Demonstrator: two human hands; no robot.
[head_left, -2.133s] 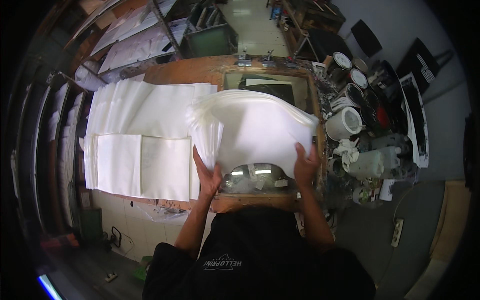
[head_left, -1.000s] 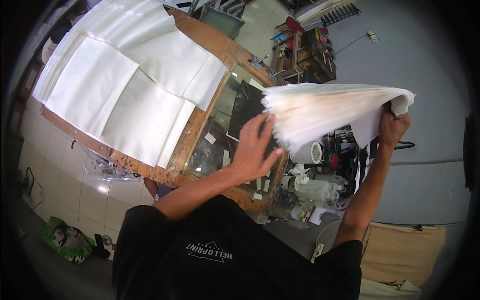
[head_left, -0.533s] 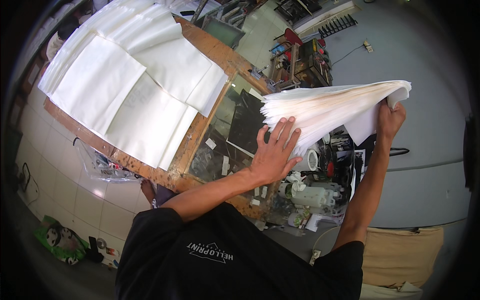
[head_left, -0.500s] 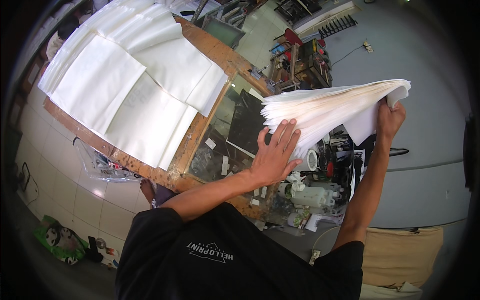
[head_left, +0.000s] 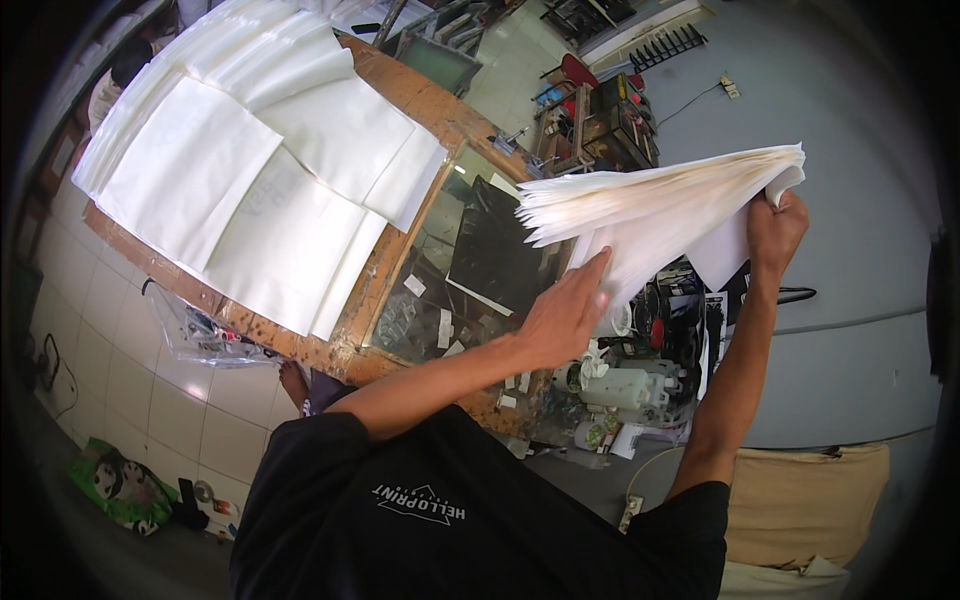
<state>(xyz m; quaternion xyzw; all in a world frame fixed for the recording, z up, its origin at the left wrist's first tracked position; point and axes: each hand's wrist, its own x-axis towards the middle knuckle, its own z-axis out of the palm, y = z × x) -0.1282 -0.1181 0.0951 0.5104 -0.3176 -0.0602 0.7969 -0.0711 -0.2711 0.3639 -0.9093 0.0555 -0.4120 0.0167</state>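
A thick bundle of thin white sheets [head_left: 655, 205] is raised over the right part of the workbench, its loose edges fanned toward the left. My right hand [head_left: 777, 232] is closed around its gathered, folded-over end. My left hand [head_left: 568, 312] has its fingers stretched out against the underside of the bundle, near the loose edges; the fingers are partly blurred. Farther left, overlapping white sheets [head_left: 290, 235] lie spread in rows on the wooden bench [head_left: 395, 85]. Whether the sheets are paper, cloth or flat bags, I cannot tell.
A glass panel [head_left: 425, 270] with a black sheet [head_left: 490, 245] on it is set in the bench. Pale plastic bottles [head_left: 625, 390] and other clutter stand below the bundle. A clear plastic bag [head_left: 205, 335] hangs at the bench's left side. A tan cloth [head_left: 805, 505] is at lower right.
My left hand has slid down off the fanned edges to the bundle's underside, its fingers drawn closer together. Several lower sheets now hang apart from the upper ones. My right hand keeps its grip.
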